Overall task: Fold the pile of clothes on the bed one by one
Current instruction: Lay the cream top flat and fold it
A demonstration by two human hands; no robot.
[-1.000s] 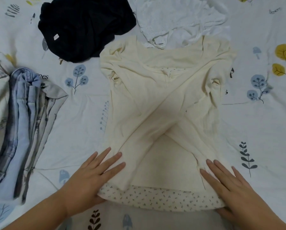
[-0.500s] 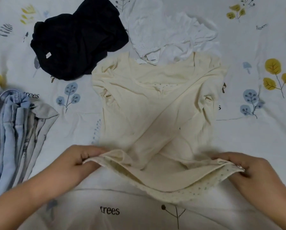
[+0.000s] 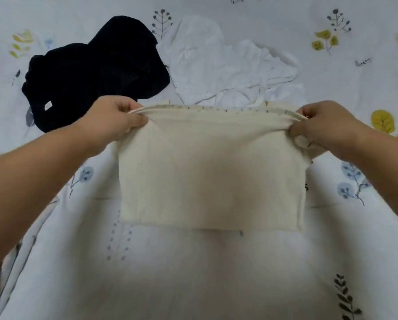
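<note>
Bedsheet (image 3: 193, 273): lying bare nearest the camera.
Cream top (image 3: 211, 176): lying mid-bed, hem being carried away over its body.
Left hand (image 3: 115, 121): pinching the hem's left corner.
Right hand (image 3: 320, 122): pinching the right corner.
Risk: uneven release skewing the fold; layers slipping.
Pile: black garment (image 3: 89, 75), white garment (image 3: 228, 70) waiting beyond, unfolded.

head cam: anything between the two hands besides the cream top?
No. In the head view only the cream top's folded-over hem edge spans from the left hand to the right hand; each pinches one corner.
</note>
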